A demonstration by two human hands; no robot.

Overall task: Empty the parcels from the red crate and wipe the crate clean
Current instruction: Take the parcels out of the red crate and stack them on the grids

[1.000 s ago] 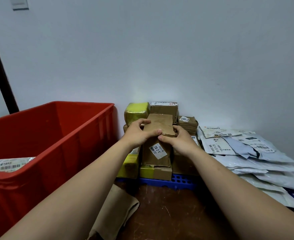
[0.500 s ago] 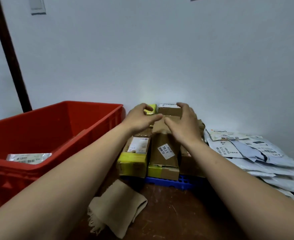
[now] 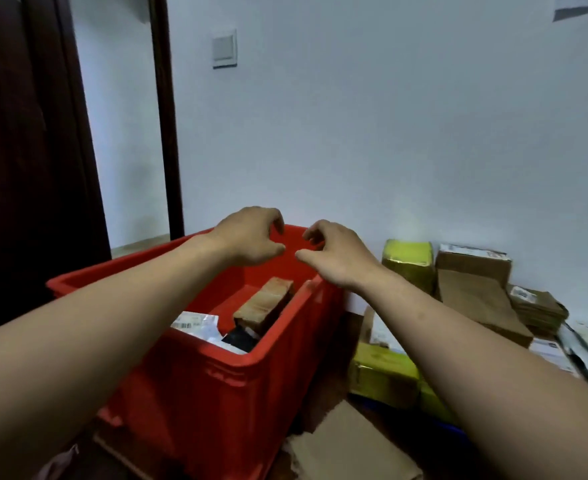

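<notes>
The red crate [image 3: 216, 393] stands on the floor with a brown parcel [image 3: 264, 303] along its right wall and a white mailer [image 3: 195, 322] by its front edge. The left hand [image 3: 247, 240] and right hand [image 3: 334, 258] hover empty above its far rim, fingers loosely curled. Reaching straight down looks best; stacked parcels [image 3: 472, 296] crowd the crate's right side.

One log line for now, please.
step: emptying | left hand: empty, above red crate | right hand: empty, above crate | inside: brown parcel, white mailer | wipe: not done
</notes>
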